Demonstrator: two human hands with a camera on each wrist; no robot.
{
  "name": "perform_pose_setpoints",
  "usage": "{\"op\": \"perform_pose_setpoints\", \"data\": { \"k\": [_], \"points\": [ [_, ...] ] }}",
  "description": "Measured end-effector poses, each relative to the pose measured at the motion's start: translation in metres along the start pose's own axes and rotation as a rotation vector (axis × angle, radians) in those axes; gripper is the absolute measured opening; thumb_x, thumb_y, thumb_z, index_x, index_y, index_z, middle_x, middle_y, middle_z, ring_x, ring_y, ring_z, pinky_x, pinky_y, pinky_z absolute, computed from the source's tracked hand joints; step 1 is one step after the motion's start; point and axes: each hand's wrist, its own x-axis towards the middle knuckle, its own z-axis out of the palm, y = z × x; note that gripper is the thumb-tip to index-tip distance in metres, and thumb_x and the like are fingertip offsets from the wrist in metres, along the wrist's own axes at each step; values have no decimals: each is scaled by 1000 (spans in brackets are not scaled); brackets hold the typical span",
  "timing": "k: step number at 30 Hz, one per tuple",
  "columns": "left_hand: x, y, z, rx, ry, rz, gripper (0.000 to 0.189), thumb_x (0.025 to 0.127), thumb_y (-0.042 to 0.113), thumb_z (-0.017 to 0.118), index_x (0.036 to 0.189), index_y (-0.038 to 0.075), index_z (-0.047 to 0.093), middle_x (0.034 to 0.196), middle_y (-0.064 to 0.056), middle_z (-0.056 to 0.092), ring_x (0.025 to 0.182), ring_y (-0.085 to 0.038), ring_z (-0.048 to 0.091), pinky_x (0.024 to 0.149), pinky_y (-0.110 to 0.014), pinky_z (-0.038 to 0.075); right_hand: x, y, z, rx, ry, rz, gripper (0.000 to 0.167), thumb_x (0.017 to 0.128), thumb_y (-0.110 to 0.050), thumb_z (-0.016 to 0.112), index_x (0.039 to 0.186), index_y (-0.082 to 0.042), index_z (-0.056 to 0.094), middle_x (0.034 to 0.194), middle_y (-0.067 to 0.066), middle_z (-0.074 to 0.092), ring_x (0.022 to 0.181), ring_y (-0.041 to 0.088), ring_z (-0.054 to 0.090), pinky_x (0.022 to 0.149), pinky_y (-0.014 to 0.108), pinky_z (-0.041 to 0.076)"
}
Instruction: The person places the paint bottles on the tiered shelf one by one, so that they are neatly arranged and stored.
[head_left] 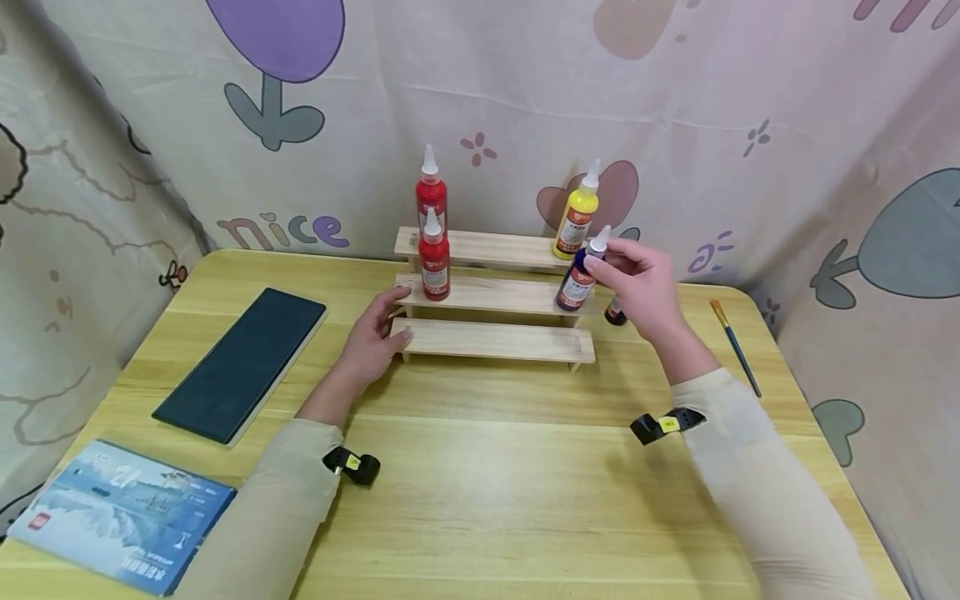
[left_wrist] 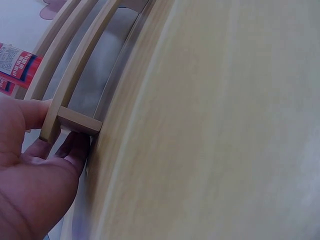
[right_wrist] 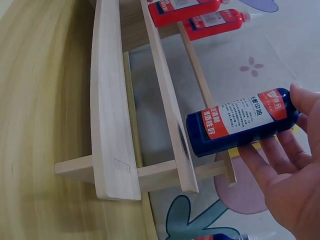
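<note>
A three-step wooden shelf stand (head_left: 495, 340) stands at the back of the table. My left hand (head_left: 369, 342) grips its left end, thumb and fingers around the lowest step's end (left_wrist: 55, 117). With fingertips and thumb, my right hand (head_left: 637, 279) pinches a dark blue ink bottle (right_wrist: 240, 122) with a white nozzle cap, tilted over the right end of the middle step. Whether its base touches the wood I cannot tell. One red bottle (head_left: 435, 268) stands on the middle step's left, another red bottle (head_left: 431, 193) behind it on the top step. A yellow bottle (head_left: 575, 221) is at the top right.
Partly hidden behind my right hand, a dark bottle (head_left: 615, 312) is on the table right of the stand. A paintbrush (head_left: 737, 348) lies farther right. On the left are a dark-covered book (head_left: 243, 362) and a blue pad (head_left: 123, 517). A printed curtain (head_left: 495, 108) hangs behind.
</note>
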Motion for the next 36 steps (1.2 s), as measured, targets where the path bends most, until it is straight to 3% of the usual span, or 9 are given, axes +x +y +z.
{"op": "perform_pose_setpoints", "data": {
  "k": [3, 20, 30, 36],
  "points": [
    [0, 0, 0, 2, 0, 3, 62, 97, -7, 57, 151, 20, 41, 157, -3, 35, 143, -26, 31, 118, -45, 19, 4, 3, 3, 35, -21, 20, 24, 88, -3, 76, 112, -6, 76, 92, 2, 71, 84, 12, 66, 75, 22, 56],
    [-1, 0, 0, 11, -1, -6, 62, 98, -5, 57, 151, 22, 41, 158, -2, 34, 143, -25, 30, 118, -44, 19, 11, 4, 4, -78, -135, 10, 30, 93, -6, 71, 121, 5, 68, 94, 3, 70, 80, 14, 63, 73, 22, 54],
    [-2, 0, 0, 8, 1, -10, 62, 97, -7, 57, 151, 21, 41, 158, -3, 34, 143, -26, 30, 118, -43, 19, 7, -2, 2, -57, -46, 43, 36, 92, -11, 74, 127, -6, 68, 113, 9, 68, 102, 21, 62, 86, 25, 50],
    [-1, 1, 0, 6, 2, -4, 62, 97, -7, 57, 150, 21, 41, 158, -2, 34, 143, -25, 30, 118, -43, 19, 6, -10, -14, 41, 39, -20, 31, 91, -7, 74, 121, 0, 69, 115, 12, 69, 103, 20, 64, 88, 23, 51]
  ]
}}
